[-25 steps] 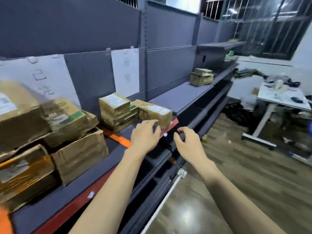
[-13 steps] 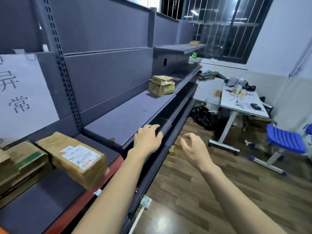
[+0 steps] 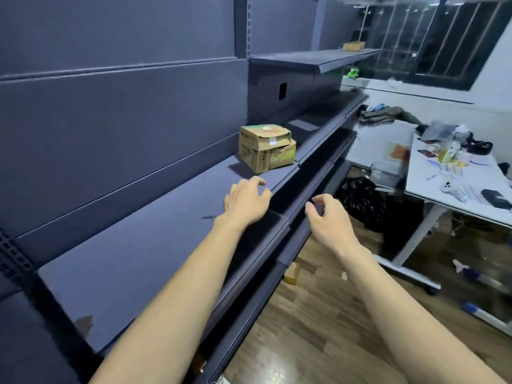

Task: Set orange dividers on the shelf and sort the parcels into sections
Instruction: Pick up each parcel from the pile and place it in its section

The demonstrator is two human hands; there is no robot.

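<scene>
Dark grey metal shelf (image 3: 133,261) ran under both forearms, mostly bare in this stretch. Left hand (image 3: 247,202) hovered over its front edge, palm down, fingers loosely spread, holding nothing. Right hand (image 3: 329,217) was out past the edge over the wood floor (image 3: 327,322), fingers half curled, thumb near forefinger, also empty. Both arms were stretched forward, pointing at the parcels (image 3: 266,147): two tan cardboard boxes stacked further along the same shelf, top one dented and skewed. They looked light and fairly stiff, with soft crushed corners; best gripped by opposite side faces of the lower box, both hands, so the upper one rode along. No orange dividers in view. White table (image 3: 460,184) with clutter sat beyond.
</scene>
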